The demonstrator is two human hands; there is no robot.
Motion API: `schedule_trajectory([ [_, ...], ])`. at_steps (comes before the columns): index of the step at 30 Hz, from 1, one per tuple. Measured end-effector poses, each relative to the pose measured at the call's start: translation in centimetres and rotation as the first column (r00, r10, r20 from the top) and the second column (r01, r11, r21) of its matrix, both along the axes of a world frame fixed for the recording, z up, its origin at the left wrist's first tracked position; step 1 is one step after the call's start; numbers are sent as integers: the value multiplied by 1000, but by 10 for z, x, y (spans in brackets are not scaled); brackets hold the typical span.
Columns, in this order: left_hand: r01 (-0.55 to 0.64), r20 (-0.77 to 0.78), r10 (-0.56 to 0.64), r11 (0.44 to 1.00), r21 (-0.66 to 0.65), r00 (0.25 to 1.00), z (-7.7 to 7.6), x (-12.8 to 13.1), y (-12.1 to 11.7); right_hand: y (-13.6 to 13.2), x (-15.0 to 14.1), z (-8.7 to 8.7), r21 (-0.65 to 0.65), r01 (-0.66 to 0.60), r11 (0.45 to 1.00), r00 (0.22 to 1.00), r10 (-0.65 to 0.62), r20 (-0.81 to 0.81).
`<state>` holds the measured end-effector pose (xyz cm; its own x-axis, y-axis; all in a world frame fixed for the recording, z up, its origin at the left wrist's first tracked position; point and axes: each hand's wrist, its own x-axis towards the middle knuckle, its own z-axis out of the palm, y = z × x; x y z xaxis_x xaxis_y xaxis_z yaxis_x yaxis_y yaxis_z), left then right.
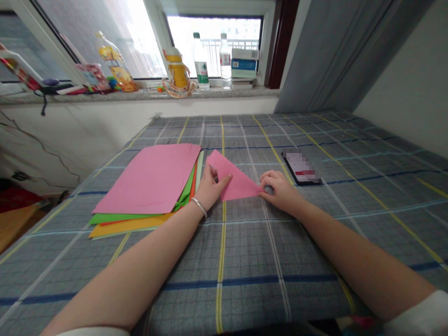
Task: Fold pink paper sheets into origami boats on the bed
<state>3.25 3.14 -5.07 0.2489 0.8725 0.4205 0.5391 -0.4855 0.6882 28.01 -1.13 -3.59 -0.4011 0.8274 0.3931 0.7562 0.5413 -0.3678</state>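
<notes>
Daylight fills a window [215,30] at 12 o'clock, above a sill [140,97] lined with bottles [202,70], as two bare hands hold a folded pink sheet [240,184] over plaid cloth [252,252]; the clock is read from the sheet. The left hand [210,184] grips its 9 o'clock side, thumb laid over the paper, other fingers curled behind. The right hand [278,189] pinches the 3 o'clock tip between thumb and forefinger, remaining fingers bent inward. Whether the sheet rests fully on the cloth is unclear.

Clean work here would seem to call for a steady left thumb, layers matched exactly at the tip, and firm, even pressure along the crease, so the thin point does not wrinkle.

At 9 o'clock, a paper stack [147,179], pink over green and orange, sits just beside the left hand and limits movement there. A phone [297,163] lies near the right hand, toward 2 o'clock. Wider room opens at 6 o'clock, short of the cloth's near edge.
</notes>
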Motion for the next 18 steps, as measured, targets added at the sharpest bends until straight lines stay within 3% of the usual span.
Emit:
schedule_trajectory([
  [3, 137, 205, -129, 990, -26, 970, 4, 3, -5, -2, -2, 7, 81, 108, 991, 984, -118, 134],
  [6, 291, 149, -287, 957, -5, 946, 12, 5, -14, -4, -5, 12, 149, 193, 970, 941, -226, 251],
  [9, 417, -64, -413, 906, 71, 909, 20, 3, -20, -4, -6, 11, 168, 247, 954, 909, -288, 300],
  [13, 653, -339, -586, 746, 129, 736, 25, 2, -20, 2, -4, 6, 151, 285, 947, 909, -317, 272],
  [18, 717, -593, -534, 689, 107, 602, 19, 13, -21, 8, 2, 0, 116, 169, 979, 966, -188, 178],
])
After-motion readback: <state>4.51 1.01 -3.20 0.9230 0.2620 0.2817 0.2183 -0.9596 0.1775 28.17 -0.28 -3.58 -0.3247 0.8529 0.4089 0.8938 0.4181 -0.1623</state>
